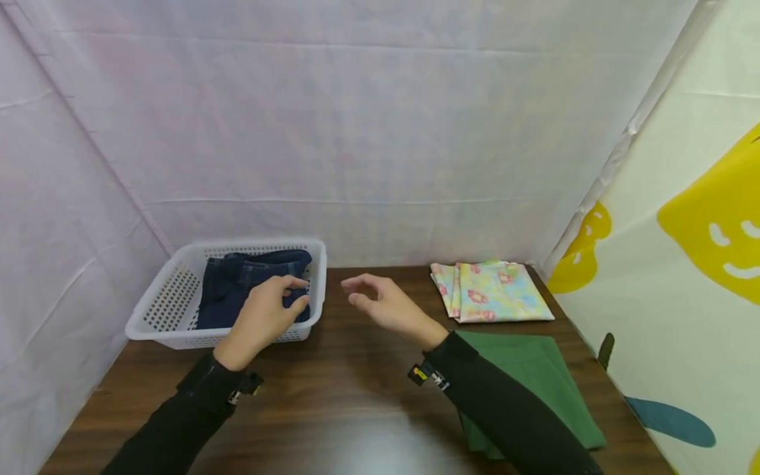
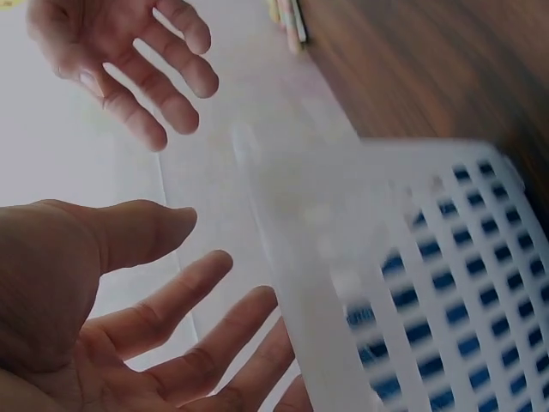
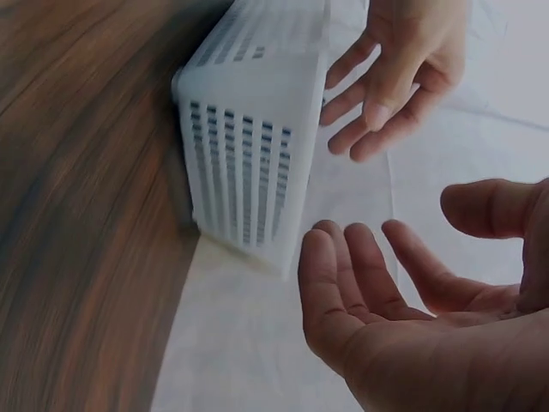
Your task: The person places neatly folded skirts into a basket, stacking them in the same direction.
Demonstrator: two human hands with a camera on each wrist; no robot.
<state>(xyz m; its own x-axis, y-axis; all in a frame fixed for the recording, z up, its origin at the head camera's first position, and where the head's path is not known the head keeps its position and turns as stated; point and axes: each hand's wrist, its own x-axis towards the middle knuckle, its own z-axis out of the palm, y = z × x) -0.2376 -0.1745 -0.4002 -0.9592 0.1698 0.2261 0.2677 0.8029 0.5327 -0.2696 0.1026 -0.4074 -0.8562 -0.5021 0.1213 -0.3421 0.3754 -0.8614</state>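
A white perforated plastic basket stands at the left of the table, with folded dark blue jeans lying inside it. Over the basket's front right part is my left hand, its fingers loosely bent and nothing between them. To the right of the basket, above the bare wood, my right hand holds nothing, its fingers gently curved and apart from the thumb. The left wrist view shows both hands close to the basket wall. In the right wrist view the basket's slotted end lies beyond the fingers.
A folded floral cloth lies at the table's back right. In front of it is a folded green cloth, partly covered from view by the right sleeve. White fabric walls border the brown wooden table.
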